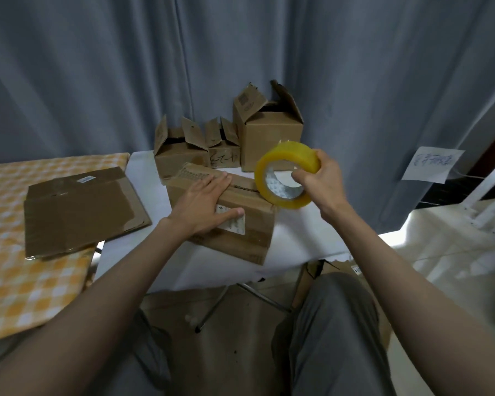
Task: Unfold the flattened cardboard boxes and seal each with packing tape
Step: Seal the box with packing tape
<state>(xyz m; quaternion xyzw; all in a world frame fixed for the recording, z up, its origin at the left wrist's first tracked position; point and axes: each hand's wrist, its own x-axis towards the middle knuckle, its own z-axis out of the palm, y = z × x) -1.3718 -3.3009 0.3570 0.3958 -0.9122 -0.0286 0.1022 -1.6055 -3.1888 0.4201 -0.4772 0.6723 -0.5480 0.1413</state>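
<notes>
On the white table (297, 247), we press a closed box and hold up the tape.

Our left hand (205, 205) lies flat, fingers straight, on top of the cardboard box (240, 238) in the middle of the table; it covers part of the flap seam and a white label whose print we cannot read. Our right hand (320, 178) grips the yellow tape roll (283, 174) just above the box's far right corner, thumb hooked into the core. Behind stand three boxes (269, 132) with flaps up, their insides dark. Flattened cardboard (80, 207) rests on the checked cloth (26, 287) at left. A paper note (432, 164) on the curtain (355, 67) is too blurred to read.
</notes>
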